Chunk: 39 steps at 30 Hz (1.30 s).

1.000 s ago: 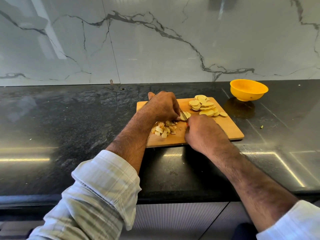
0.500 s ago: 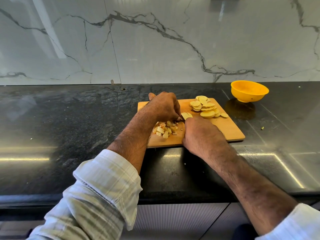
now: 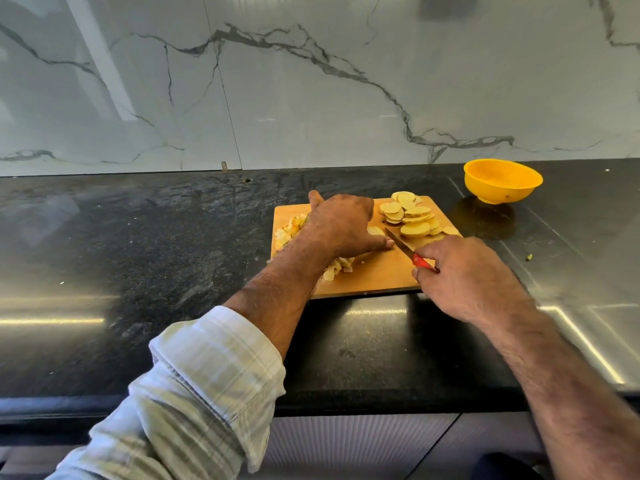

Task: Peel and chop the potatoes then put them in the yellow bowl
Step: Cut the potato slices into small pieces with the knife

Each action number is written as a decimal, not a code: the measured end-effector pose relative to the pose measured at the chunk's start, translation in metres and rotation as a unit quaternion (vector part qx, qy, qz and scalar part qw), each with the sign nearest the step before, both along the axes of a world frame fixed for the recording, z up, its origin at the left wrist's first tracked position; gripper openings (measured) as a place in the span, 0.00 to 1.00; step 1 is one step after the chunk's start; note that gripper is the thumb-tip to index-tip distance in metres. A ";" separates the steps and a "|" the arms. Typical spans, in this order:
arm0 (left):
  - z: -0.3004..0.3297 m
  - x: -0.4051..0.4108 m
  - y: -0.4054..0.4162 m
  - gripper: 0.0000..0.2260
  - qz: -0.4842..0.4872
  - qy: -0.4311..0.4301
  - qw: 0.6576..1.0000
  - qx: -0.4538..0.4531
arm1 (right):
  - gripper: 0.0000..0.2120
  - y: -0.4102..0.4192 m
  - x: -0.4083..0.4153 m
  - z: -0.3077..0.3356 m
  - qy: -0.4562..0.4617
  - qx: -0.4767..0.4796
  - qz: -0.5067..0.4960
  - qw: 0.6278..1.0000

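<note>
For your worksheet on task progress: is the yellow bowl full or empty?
Empty: the yellow bowl shows only bare inner wall, and the potato slices lie on the cutting board.

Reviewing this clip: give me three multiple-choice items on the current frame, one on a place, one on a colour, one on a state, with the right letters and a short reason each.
1. Where is the yellow bowl?
A. on the cutting board
B. on the black counter, beyond the board's far right corner
C. in the left hand

2. What colour is the knife handle?
A. red
B. black
C. white

3. What is in the bowl?
A. potato slices
B. peels
C. nothing visible

Key: 1 B, the bowl stands on the counter apart from the cutting board. 2 A, red shows at the right hand. 3 C, the potato slices lie on the board.
</note>
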<state>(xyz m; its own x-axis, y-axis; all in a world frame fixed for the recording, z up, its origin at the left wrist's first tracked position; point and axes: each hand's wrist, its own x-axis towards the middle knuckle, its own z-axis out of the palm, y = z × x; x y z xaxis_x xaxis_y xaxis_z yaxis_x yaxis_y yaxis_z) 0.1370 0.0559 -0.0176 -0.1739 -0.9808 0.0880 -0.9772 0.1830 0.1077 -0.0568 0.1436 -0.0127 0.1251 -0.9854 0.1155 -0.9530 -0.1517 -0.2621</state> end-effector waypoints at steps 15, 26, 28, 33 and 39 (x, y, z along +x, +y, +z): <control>0.003 0.033 -0.006 0.16 -0.057 0.149 0.986 0.056 | 0.19 -0.011 0.010 0.004 0.017 0.048 0.032 0.998; 0.004 0.031 -0.007 0.14 -0.083 0.200 0.973 0.080 | 0.14 -0.003 0.010 0.004 0.009 0.004 0.032 0.999; 0.006 0.034 -0.005 0.15 -0.073 0.176 0.980 0.055 | 0.13 -0.003 0.011 0.003 0.015 0.006 0.018 1.000; 0.006 0.043 -0.007 0.09 -0.033 0.107 0.994 0.003 | 0.10 -0.005 0.012 -0.001 0.025 0.031 0.004 0.999; 0.005 0.038 -0.009 0.09 -0.035 0.138 0.990 0.008 | 0.13 -0.008 0.018 0.002 0.034 0.061 0.012 0.997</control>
<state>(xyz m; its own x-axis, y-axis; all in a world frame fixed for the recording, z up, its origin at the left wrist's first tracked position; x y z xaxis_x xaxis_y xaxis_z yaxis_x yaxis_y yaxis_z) 0.1748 0.0474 -0.0131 -0.2137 -0.9686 0.1272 -0.8946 0.2464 0.3728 -0.0392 0.1360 -0.0109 0.1527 -0.9882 -0.0143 -0.9657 -0.1461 -0.2146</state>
